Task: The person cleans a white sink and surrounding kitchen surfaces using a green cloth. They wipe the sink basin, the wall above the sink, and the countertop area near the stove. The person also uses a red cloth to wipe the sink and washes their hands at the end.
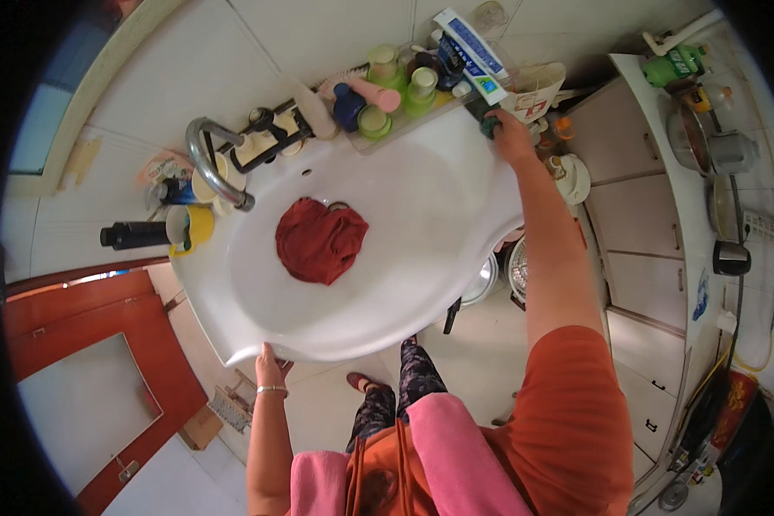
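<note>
A white ceramic washbasin (419,193) fills the middle of the view, with a crumpled red cloth (322,242) lying in its bowl beside the drain. At the front left edge, my left hand (272,369) grips the basin's rim, thumb on top and the other fingers hidden below. My right hand (511,134) reaches to the far right corner of the basin. Its fingers close on a dark green scrubbing pad or cloth (490,124), partly hidden by the hand. A chrome swan-neck faucet (205,151) bends over the bowl's left side.
Behind the basin, a clear tray (367,147) holds green cups, bottles and toothpaste (471,48). A yellow mug (200,226) and a dark bottle (135,235) stand left. Cabinets (638,219) line the right side, and metal pots (484,280) sit below. A red door (109,348) is at left.
</note>
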### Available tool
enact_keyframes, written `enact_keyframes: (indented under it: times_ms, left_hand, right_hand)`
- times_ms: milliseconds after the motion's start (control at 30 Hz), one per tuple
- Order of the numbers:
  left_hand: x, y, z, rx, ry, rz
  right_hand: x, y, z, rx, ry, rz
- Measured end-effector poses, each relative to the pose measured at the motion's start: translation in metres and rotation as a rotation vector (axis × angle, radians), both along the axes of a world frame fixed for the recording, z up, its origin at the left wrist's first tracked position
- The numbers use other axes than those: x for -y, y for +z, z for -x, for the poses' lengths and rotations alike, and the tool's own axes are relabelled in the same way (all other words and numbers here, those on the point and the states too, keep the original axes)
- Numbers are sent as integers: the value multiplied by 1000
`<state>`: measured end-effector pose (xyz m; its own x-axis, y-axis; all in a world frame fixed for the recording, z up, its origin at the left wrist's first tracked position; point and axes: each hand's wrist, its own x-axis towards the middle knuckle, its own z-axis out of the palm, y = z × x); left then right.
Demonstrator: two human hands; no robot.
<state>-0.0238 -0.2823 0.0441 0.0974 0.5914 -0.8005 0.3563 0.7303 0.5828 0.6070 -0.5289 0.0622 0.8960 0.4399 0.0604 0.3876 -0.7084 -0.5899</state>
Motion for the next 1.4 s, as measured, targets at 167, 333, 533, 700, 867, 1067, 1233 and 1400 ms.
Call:
enact_keyframes:
  times_ms: [167,333,533,700,867,1067,1233,1400]
  left_hand:
    - [1,-3,1,-53,-12,8]
    - [0,-6,2,-89,-65,7]
    - [-4,-11,2,-95,-114,-6]
    - [-1,-12,1,-95,-162,-19]
    - [-8,16,10,24,-415,172]
    - [12,109,3,526,-313,255]
    - [-24,80,6,498,-185,-298]
    - [-94,43,26,130,-169,-859]
  right_hand:
    - [53,4,61,119,40,83]
    - [80,7,130,195,266,105]
    - [57,12,132,193,204,5]
    - [68,-3,223,172,320,99]
    - [-8,53,335,-483,307,-193]
    - [-116,84,461,-856,489,-531]
    - [-177,98,479,-787,1014,-396]
    - [-210,13,378,-145,767,51]
